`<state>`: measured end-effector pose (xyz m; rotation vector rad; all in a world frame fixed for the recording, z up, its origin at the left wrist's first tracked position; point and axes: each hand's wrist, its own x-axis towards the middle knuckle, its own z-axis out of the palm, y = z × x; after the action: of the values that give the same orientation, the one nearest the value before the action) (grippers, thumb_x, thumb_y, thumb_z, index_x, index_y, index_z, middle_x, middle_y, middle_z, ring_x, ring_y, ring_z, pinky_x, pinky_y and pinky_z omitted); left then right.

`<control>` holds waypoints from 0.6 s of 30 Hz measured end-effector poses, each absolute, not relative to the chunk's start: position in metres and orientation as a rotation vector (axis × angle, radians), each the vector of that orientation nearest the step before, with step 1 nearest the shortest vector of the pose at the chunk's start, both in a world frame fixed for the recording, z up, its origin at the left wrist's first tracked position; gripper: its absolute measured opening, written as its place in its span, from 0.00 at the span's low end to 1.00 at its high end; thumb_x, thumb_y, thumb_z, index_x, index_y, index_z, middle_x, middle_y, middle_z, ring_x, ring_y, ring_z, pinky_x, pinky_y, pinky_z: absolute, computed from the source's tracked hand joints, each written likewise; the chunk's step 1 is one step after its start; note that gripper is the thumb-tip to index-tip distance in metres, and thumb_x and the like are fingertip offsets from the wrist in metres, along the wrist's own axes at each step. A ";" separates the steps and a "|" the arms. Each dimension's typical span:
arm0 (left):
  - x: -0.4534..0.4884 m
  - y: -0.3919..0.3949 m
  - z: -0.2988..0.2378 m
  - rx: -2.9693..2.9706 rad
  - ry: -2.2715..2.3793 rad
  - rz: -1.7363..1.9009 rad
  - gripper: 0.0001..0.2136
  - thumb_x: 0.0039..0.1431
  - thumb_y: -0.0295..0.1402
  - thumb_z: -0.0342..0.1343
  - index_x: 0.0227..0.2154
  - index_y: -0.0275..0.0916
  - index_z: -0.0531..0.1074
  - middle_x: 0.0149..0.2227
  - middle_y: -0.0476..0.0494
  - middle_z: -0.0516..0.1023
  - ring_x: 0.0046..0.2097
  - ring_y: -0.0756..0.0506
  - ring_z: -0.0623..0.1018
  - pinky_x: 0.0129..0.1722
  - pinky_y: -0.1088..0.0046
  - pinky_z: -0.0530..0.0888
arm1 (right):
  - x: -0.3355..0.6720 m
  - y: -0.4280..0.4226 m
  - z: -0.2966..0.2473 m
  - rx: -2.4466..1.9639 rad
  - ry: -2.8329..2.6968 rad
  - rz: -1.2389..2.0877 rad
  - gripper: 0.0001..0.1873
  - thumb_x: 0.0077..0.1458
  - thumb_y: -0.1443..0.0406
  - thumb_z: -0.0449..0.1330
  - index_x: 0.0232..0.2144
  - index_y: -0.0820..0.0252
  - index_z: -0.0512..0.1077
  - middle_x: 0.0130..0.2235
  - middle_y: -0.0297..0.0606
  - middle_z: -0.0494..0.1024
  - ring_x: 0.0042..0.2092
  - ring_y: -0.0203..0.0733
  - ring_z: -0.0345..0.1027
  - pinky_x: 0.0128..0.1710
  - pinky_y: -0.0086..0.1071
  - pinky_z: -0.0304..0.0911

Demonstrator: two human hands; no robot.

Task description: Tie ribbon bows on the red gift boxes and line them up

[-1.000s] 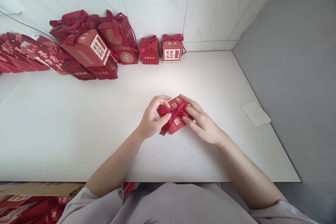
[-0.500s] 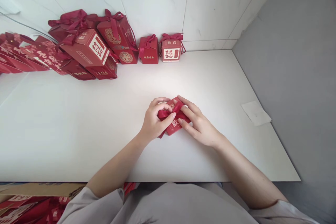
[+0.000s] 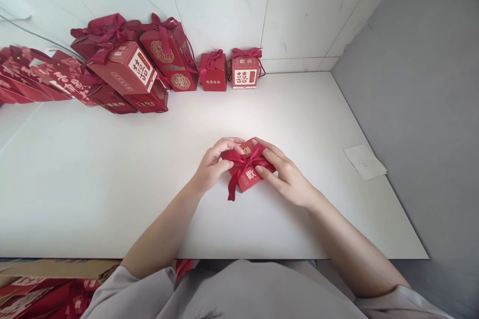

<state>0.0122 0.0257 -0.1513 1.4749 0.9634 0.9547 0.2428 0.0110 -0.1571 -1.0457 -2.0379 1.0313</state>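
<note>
Gripping red box (image 3: 248, 180): left hand (image 3: 214, 165), right hand (image 3: 287, 175) | pale lettering (image 3: 250, 174), crimson ribbon bow (image 3: 248, 162) on top

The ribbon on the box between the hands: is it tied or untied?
Tied: the ribbon gathers at a central knot on the red box, spreading either side in a bow.

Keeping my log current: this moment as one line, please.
left hand: at bow; right hand: on red box; bow: across box; paper: right side of table

L fingers (image 3: 223, 166) now off ctr of bow (image 3: 247, 162).
</note>
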 end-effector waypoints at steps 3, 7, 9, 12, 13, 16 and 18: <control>0.011 0.024 -0.149 1.606 0.909 1.043 0.11 0.55 0.31 0.52 0.40 0.41 0.74 0.56 0.39 0.70 0.62 0.35 0.67 0.62 0.52 0.65 | 0.243 0.011 -0.158 -1.046 -2.034 1.016 0.20 0.69 0.56 0.52 0.60 0.51 0.66 0.70 0.43 0.56 0.69 0.53 0.52 0.66 0.51 0.58; 0.021 0.016 -0.146 1.750 1.058 1.053 0.06 0.60 0.34 0.57 0.39 0.41 0.75 0.54 0.39 0.71 0.60 0.38 0.70 0.60 0.57 0.68 | 0.244 0.011 -0.157 -1.025 -2.027 0.990 0.19 0.68 0.57 0.53 0.58 0.52 0.67 0.70 0.44 0.56 0.69 0.53 0.53 0.65 0.51 0.59; 0.026 0.014 -0.147 1.765 1.119 1.028 0.04 0.60 0.33 0.59 0.37 0.41 0.75 0.54 0.40 0.70 0.59 0.39 0.71 0.59 0.58 0.70 | 0.245 0.011 -0.157 -1.019 -2.032 0.982 0.19 0.68 0.58 0.54 0.59 0.51 0.67 0.70 0.44 0.56 0.69 0.52 0.53 0.66 0.50 0.59; 0.026 0.015 -0.147 1.758 1.123 0.984 0.03 0.59 0.31 0.58 0.36 0.41 0.73 0.55 0.39 0.69 0.59 0.39 0.71 0.59 0.58 0.70 | 0.245 0.011 -0.156 -1.013 -2.040 0.980 0.20 0.68 0.59 0.54 0.60 0.51 0.66 0.70 0.43 0.56 0.69 0.52 0.54 0.66 0.49 0.59; 0.025 0.016 -0.147 1.758 1.102 0.974 0.05 0.59 0.30 0.58 0.38 0.41 0.73 0.56 0.39 0.69 0.60 0.39 0.70 0.60 0.58 0.70 | 0.245 0.011 -0.156 -1.012 -2.041 0.979 0.20 0.68 0.58 0.54 0.60 0.51 0.65 0.70 0.43 0.57 0.69 0.52 0.54 0.66 0.49 0.59; 0.015 0.020 -0.142 1.786 1.004 0.962 0.14 0.55 0.29 0.57 0.46 0.41 0.70 0.58 0.38 0.68 0.62 0.38 0.67 0.60 0.58 0.68 | 0.244 0.012 -0.156 -1.013 -2.040 0.972 0.20 0.68 0.58 0.54 0.60 0.52 0.66 0.69 0.44 0.57 0.69 0.52 0.54 0.66 0.48 0.59; 0.006 0.023 -0.137 1.784 1.052 0.976 0.15 0.55 0.31 0.57 0.46 0.41 0.68 0.54 0.39 0.72 0.58 0.39 0.71 0.57 0.60 0.69 | 0.244 0.012 -0.155 -1.011 -2.041 0.973 0.20 0.68 0.58 0.54 0.59 0.52 0.66 0.69 0.44 0.58 0.69 0.51 0.54 0.66 0.48 0.60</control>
<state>0.0055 0.0233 -0.1366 1.7838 1.0524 0.9764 0.2443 0.0118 -0.1553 -1.0112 -2.0414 0.9732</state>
